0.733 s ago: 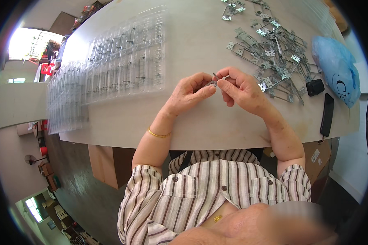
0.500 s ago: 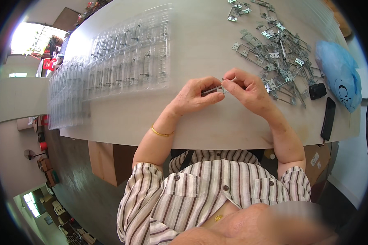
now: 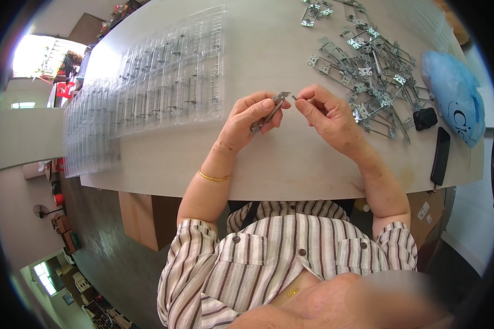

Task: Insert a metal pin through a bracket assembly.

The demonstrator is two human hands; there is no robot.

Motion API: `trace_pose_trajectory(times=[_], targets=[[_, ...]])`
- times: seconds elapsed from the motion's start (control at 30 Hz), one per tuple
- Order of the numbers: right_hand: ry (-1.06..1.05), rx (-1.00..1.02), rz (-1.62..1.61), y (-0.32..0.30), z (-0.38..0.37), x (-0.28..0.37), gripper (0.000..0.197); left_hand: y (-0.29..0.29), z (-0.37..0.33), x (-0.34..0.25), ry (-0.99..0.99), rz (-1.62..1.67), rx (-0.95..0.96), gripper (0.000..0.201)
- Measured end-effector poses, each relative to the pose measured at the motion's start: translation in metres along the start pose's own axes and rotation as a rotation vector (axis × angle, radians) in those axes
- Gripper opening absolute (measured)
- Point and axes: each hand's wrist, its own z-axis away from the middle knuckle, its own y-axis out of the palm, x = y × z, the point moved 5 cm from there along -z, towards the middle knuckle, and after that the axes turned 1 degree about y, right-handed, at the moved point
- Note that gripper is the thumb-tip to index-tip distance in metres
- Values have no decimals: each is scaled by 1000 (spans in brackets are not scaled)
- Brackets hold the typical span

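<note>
My left hand grips a slim silver metal bracket, held slanted, with one flat end plate sticking out past the fingers. Part of the bracket is covered by the fingers. A short gap away, my right hand is closed in a pinch on a thin metal strip, of which only the tip shows. Beyond the right hand lies a tangled pile of similar metal brackets. To the left, clear plastic trays hold rows of slender metal parts in their slots.
Right of the pile are a small black object, a black phone-like slab and a blue plastic bag. More clear trays stand at the far right. The pale table's near edge runs before me; a cardboard box stands below.
My hands have drawn apart. The left hand has turned and moved slightly left with the bracket, which now shows more fully. The right hand remains pinched, a little higher.
</note>
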Motion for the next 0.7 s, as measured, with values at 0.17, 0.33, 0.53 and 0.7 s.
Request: trace_pose_trajectory(times=[0.17,0.33,0.53,0.7], targets=[[-33,-22,91,-2,-1,-2,11,2,1,0,4,-11,2,48],[-47,-18,110,-2,-1,-1,12,0,1,-3,-11,-137,-6,42],[233,130,-208,-1,-3,-2,20,2,2,-3,-26,-238,35,38],[277,216,-368,1,-4,-3,24,1,4,-1,-54,-265,27,38]])
